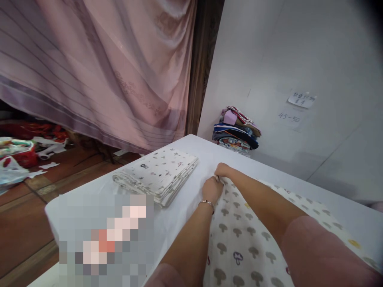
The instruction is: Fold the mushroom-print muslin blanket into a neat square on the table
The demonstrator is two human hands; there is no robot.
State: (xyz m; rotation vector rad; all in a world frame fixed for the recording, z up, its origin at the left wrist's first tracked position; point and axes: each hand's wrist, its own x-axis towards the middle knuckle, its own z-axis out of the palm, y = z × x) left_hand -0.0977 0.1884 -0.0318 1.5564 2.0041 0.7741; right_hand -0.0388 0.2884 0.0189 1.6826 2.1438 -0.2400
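Note:
A white cloth printed with grey mushrooms (236, 239) is spread over the white table (179, 231) and runs under both my forearms toward me. At its far left corner my left hand (212, 189), with a bracelet at the wrist, pinches the fabric with closed fingers. Right beside it, slightly farther away, my right hand (223, 169) is curled closed on the same corner, its fingertips partly hidden. To the left of my hands lies a folded white cloth with small dark prints (161, 171), stacked in several layers.
A pile of folded coloured clothes (236, 131) stands at the table's far edge against the white wall (299, 52). Handwritten paper notes (301, 99) are stuck there. A pink curtain (134, 59) hangs behind the table. Bags and scraps (18, 159) lie on the floor. A pixelated patch covers the lower left.

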